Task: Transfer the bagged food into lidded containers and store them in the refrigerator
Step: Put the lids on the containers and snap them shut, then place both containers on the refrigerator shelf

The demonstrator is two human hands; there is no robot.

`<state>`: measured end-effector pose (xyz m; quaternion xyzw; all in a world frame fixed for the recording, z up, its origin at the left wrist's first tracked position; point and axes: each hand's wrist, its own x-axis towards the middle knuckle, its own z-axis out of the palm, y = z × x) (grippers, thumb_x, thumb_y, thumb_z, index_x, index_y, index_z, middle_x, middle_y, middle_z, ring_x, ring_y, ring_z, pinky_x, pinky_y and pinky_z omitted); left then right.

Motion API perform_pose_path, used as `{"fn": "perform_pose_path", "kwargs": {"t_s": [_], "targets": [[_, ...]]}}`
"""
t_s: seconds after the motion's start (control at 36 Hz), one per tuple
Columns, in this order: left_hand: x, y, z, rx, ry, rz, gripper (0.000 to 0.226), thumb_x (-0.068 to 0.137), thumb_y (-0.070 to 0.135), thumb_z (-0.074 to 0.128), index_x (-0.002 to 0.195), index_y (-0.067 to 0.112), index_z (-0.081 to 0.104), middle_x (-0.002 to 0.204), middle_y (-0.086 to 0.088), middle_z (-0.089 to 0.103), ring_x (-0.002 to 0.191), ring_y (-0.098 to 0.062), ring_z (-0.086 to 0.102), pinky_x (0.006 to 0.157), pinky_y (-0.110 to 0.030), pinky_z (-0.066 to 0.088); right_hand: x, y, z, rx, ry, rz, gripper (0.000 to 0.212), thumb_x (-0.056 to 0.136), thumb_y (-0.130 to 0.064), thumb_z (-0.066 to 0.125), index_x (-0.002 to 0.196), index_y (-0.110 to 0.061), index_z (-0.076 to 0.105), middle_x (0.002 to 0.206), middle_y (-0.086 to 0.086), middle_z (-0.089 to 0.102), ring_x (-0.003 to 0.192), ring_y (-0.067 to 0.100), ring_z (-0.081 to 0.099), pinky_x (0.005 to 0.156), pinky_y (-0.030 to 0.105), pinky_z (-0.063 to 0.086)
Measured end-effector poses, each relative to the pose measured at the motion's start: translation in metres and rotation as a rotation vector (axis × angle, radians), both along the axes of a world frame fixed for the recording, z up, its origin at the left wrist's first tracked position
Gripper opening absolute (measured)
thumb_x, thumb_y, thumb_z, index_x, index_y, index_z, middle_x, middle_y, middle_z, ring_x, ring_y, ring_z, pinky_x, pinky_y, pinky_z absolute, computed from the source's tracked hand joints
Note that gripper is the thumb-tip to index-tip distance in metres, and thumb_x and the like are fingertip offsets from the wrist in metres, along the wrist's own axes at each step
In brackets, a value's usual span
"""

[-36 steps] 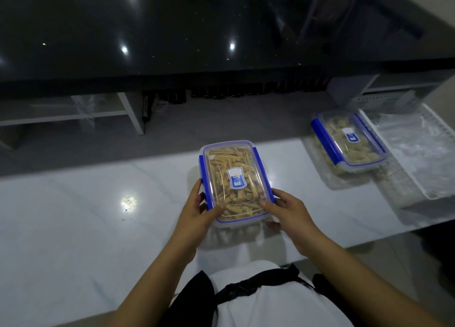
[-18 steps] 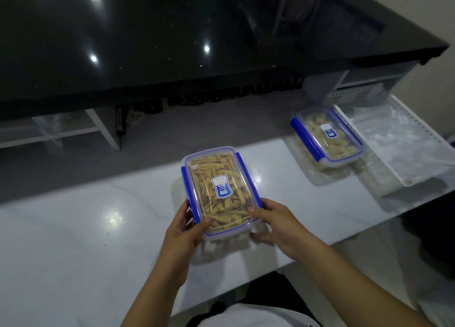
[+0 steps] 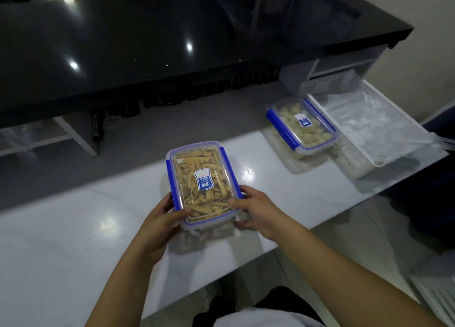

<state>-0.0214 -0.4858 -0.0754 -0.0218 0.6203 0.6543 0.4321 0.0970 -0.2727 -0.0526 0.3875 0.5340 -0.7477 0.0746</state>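
Near container point(image 3: 209, 196): rectangular, clear plastic, filled with yellow stick-shaped food, positioned at the middle of the white countertop point(image 3: 73, 240), close to its near edge. Whether its base rests on the surface or sits just above it cannot be told. Lid point(image 3: 194, 154): clear, seated on the near container, with a blue clip point(image 3: 170, 176) along each long side and a blue-and-white label point(image 3: 203, 182) at centre. Left hand point(image 3: 160, 225): clamped on the near left corner of the near container, thumb laid across the lid, fingers wrapped along the left side by the clip. Right hand point(image 3: 258, 213): clamped on the near right corner, thumb on the lid's edge, fingers curled round the side and the end below. Both forearms reach in from the lower frame. Second container point(image 3: 301, 126): same pattern, clear with blue side clips and a matching label, lid on, holding pale lumpy pieces. It stands on the countertop well apart from the first, to the right and farther back, and nothing holds it. White perforated tray point(image 3: 369, 86): just beside the second container on its right, at the countertop's far right end. Clear plastic bag point(image 3: 374, 122): lying flat in the tray, crumpled, its edge hanging past the tray's right side. Black glossy counter point(image 3: 172, 43): raised, running along behind the white countertop and showing spots of reflected light. White garment point(image 3: 258, 317): on the person's body, at the bottom edge of the view.
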Motion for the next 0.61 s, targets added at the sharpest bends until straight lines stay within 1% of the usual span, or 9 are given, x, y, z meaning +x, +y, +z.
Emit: {"fn": "perform_pose_path", "kwargs": {"t_s": [0.08, 0.17, 0.22, 0.28, 0.33, 0.36, 0.42, 0.5, 0.61], "targets": [[0.003, 0.005, 0.004, -0.015, 0.008, -0.007, 0.052, 0.083, 0.022, 0.074, 0.132, 0.032, 0.059, 0.122, 0.002, 0.071, 0.106, -0.015, 0.071, 0.072, -0.033, 0.061, 0.003, 0.005, 0.004, -0.008, 0.02, 0.004, 0.032, 0.089, -0.02, 0.073, 0.119, -0.023, 0.063, 0.114, 0.005, 0.071, 0.104, 0.023, 0.071, 0.087, 0.051, 0.059], [0.02, 0.013, 0.012, -0.004, 0.028, -0.036, 0.058, 0.08, 0.019, 0.074, 0.135, 0.031, 0.057, 0.127, 0.0, 0.069, 0.112, -0.021, 0.069, 0.081, -0.038, 0.058, 0.024, 0.011, 0.008, 0.006, 0.057, 0.006, 0.037, 0.089, -0.019, 0.073, 0.124, -0.022, 0.06, 0.117, 0.005, 0.07, 0.105, 0.022, 0.071, 0.092, 0.052, 0.057], [0.039, 0.02, 0.021, 0.006, 0.035, -0.074, 0.063, 0.078, 0.019, 0.076, 0.135, 0.032, 0.056, 0.128, -0.001, 0.068, 0.114, -0.023, 0.068, 0.083, -0.041, 0.059, 0.053, 0.018, 0.009, 0.015, 0.099, -0.009, 0.041, 0.088, -0.019, 0.074, 0.126, -0.023, 0.059, 0.118, 0.005, 0.069, 0.105, 0.022, 0.071, 0.092, 0.051, 0.057], [0.066, 0.031, 0.031, 0.008, 0.056, -0.12, 0.068, 0.074, 0.026, 0.084, 0.135, 0.035, 0.055, 0.128, 0.004, 0.068, 0.114, -0.021, 0.068, 0.081, -0.039, 0.061, 0.091, 0.026, 0.008, 0.001, 0.145, -0.053, 0.046, 0.085, -0.02, 0.077, 0.127, -0.024, 0.058, 0.119, 0.005, 0.07, 0.105, 0.023, 0.071, 0.09, 0.051, 0.058], [0.095, 0.044, 0.04, 0.016, 0.089, -0.176, 0.075, 0.067, 0.037, 0.088, 0.135, 0.04, 0.056, 0.128, 0.008, 0.067, 0.117, -0.02, 0.067, 0.085, -0.042, 0.061, 0.135, 0.037, 0.008, -0.016, 0.199, -0.123, 0.051, 0.082, -0.019, 0.08, 0.128, -0.025, 0.06, 0.121, 0.007, 0.069, 0.106, 0.026, 0.071, 0.089, 0.05, 0.058], [0.109, 0.052, 0.043, 0.016, 0.096, -0.204, 0.075, 0.068, 0.038, 0.088, 0.135, 0.042, 0.055, 0.129, 0.01, 0.066, 0.117, -0.021, 0.066, 0.087, -0.044, 0.06, 0.156, 0.042, 0.007, -0.033, 0.225, -0.162, 0.054, 0.08, -0.019, 0.081, 0.129, -0.025, 0.06, 0.122, 0.008, 0.069, 0.108, 0.028, 0.07, 0.089, 0.049, 0.057], [0.139, 0.074, 0.048, 0.016, 0.089, -0.271, 0.068, 0.076, 0.033, 0.086, 0.135, 0.046, 0.055, 0.129, 0.012, 0.066, 0.116, -0.023, 0.068, 0.086, -0.047, 0.06, 0.202, 0.053, 0.008, -0.086, 0.268, -0.25, 0.06, 0.077, -0.017, 0.083, 0.131, -0.025, 0.06, 0.123, 0.01, 0.07, 0.11, 0.032, 0.069, 0.086, 0.046, 0.057], [0.182, 0.113, 0.05, 0.022, 0.059, -0.372, 0.066, 0.078, 0.03, 0.085, 0.136, 0.044, 0.055, 0.132, 0.007, 0.065, 0.116, -0.028, 0.067, 0.086, -0.051, 0.06, 0.268, 0.068, 0.012, -0.134, 0.299, -0.371, 0.064, 0.073, -0.017, 0.085, 0.131, -0.029, 0.06, 0.122, 0.01, 0.07, 0.11, 0.034, 0.069, 0.081, 0.043, 0.059], [0.239, 0.167, 0.044, 0.117, 0.001, -0.575, 0.065, 0.086, 0.022, 0.078, 0.144, 0.032, 0.05, 0.14, -0.005, 0.06, 0.123, -0.034, 0.062, 0.091, -0.052, 0.057, 0.348, 0.085, 0.02, -0.059, 0.276, -0.493, 0.065, 0.072, -0.022, 0.082, 0.131, -0.034, 0.057, 0.117, 0.003, 0.073, 0.105, 0.026, 0.071, 0.077, 0.036, 0.061]]}}
